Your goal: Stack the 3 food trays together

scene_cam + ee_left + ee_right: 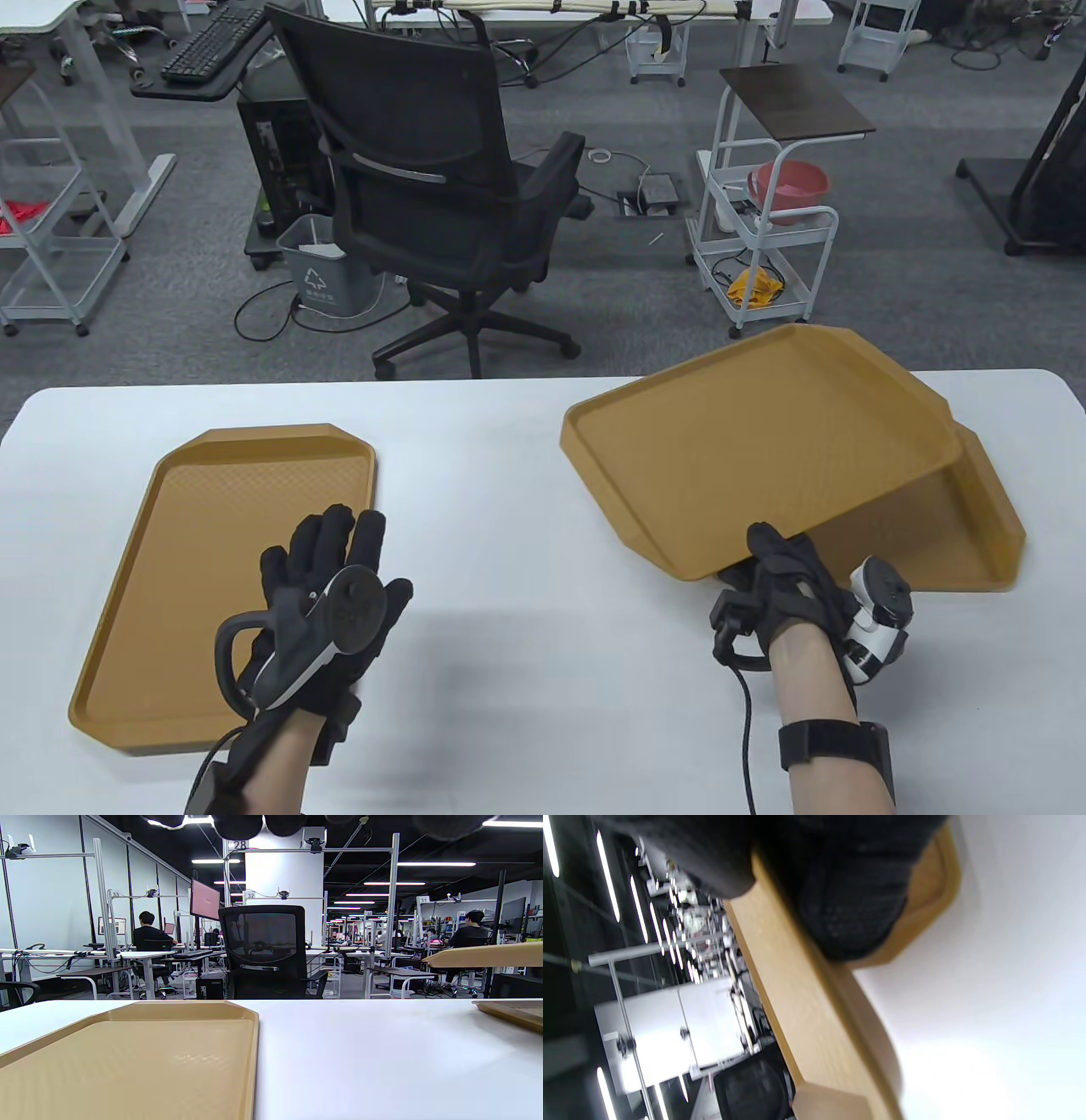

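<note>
Holding up a smooth tan plastic tray [747,450] by its near rim with right hand [785,586], above another flat tray [976,543]; left hand [331,594] spread apart.

A: Which markings are showing legibly?
B: The white pillar [284,878] behind the office chair [265,950] is displaying "28"; tags beside it are reading "32", "33", "31".

Three tan trays: flat tray [229,569], lifted tray [747,458], lower tray [976,526]. Two gloved hands.
</note>
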